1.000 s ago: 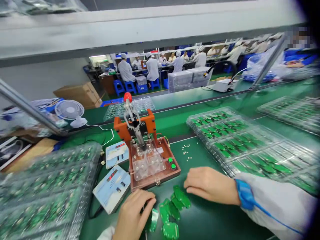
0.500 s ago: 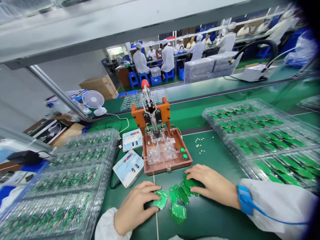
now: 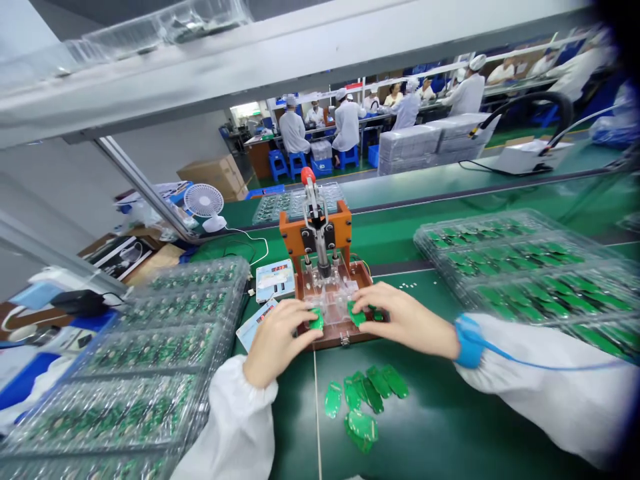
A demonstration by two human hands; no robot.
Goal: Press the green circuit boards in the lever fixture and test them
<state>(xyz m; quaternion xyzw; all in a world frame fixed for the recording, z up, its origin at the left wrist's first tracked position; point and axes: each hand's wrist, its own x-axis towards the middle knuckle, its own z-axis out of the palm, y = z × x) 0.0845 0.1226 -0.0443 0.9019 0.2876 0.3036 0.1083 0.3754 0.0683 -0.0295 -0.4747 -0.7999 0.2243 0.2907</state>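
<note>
At centre, the left hand (image 3: 280, 337) and right hand (image 3: 410, 320), fingers narrowly parted, pinch thin green circuit boards (image 3: 317, 320), apparently edgewise for control at the clear plastic fixture (image 3: 334, 311).

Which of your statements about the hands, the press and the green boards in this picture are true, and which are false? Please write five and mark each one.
1. The left hand holds a green board. True.
2. The right hand has nothing in its grip. False: it holds another board.
3. The knob on top of the press is red. True.
4. The blue strap is on the left wrist. False: the strap is on the right wrist.
5. Loose boards lie on the bench, nearer to the person than the press. True.
</note>
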